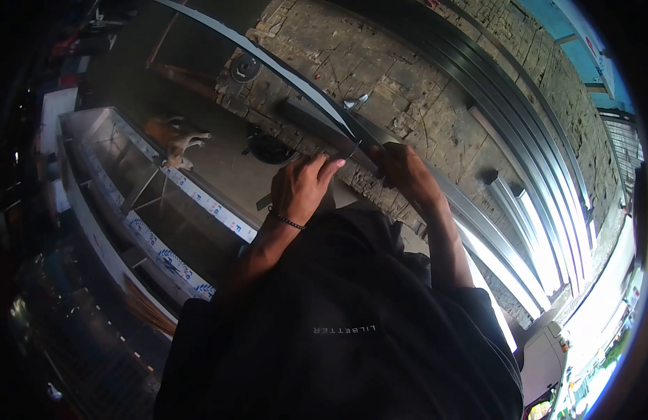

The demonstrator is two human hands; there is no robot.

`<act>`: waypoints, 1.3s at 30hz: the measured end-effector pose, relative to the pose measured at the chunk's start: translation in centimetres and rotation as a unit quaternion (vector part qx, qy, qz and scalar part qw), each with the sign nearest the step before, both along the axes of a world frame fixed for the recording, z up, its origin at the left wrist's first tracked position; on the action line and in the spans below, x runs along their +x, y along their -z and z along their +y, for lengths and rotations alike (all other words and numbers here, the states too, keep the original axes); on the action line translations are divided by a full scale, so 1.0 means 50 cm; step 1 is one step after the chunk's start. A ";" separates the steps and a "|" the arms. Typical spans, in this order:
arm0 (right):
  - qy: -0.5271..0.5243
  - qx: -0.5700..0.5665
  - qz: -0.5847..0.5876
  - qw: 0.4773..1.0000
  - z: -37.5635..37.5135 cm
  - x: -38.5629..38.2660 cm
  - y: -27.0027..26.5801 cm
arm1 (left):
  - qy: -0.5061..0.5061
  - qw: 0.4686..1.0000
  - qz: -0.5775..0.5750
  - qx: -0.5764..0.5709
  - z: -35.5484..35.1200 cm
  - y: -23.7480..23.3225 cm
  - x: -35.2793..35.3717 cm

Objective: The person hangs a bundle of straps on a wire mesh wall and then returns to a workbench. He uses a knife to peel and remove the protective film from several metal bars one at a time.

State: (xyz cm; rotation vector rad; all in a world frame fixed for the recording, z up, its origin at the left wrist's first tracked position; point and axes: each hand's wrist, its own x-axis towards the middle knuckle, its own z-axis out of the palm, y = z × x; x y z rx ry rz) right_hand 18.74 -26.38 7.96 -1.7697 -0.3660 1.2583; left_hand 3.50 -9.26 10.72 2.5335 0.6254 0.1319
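Observation:
A long, narrow metal profile (282, 70) runs from the upper left down past both hands, along the near edge of the worn bench. My right hand (408, 175) is closed around it, fingers wrapped over the dark length. To the left, my left hand (303, 185), with a beaded bracelet (291, 222) at the wrist, has its fingers curled and its thumb pointing at the profile. A thin dark strand (357, 148) curves between the thumb tip and the profile. What the left fingers pinch is hidden.
Several long metal profiles (502, 91) lie across the worn wooden bench (401, 77). A round disc (245, 68) rests near its left end. On the floor at left are a dog (177, 140) and a metal frame with printed tape (212, 206). A round black object (268, 145) stands beside the bench.

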 end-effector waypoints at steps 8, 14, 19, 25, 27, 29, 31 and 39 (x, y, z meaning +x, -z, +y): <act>0.007 0.018 -0.005 1.000 -0.001 -0.001 -0.008 | -0.012 0.999 0.040 0.014 0.010 -0.006 0.005; -0.002 0.004 -0.012 1.000 0.000 0.005 0.004 | -0.018 0.998 0.056 0.024 0.010 -0.009 0.012; 0.005 0.004 -0.006 1.000 0.001 0.003 -0.007 | -0.035 0.993 0.108 0.025 0.020 -0.017 0.016; -0.005 -0.001 -0.023 1.000 0.001 0.006 0.016 | -0.017 0.994 0.106 0.023 0.026 -0.020 0.024; -0.007 0.008 -0.039 0.999 0.002 0.005 0.010 | -0.035 0.990 0.131 0.027 0.037 -0.023 0.028; -0.001 -0.006 -0.027 1.000 0.003 0.007 -0.006 | -0.061 0.991 0.116 0.012 0.041 -0.023 0.031; 0.001 0.006 -0.032 0.999 0.000 0.005 0.000 | -0.081 0.991 0.103 -0.006 0.037 -0.016 0.039; -0.011 -0.015 -0.075 0.997 0.003 0.008 0.016 | 0.003 0.997 -0.025 -0.068 0.018 0.019 0.082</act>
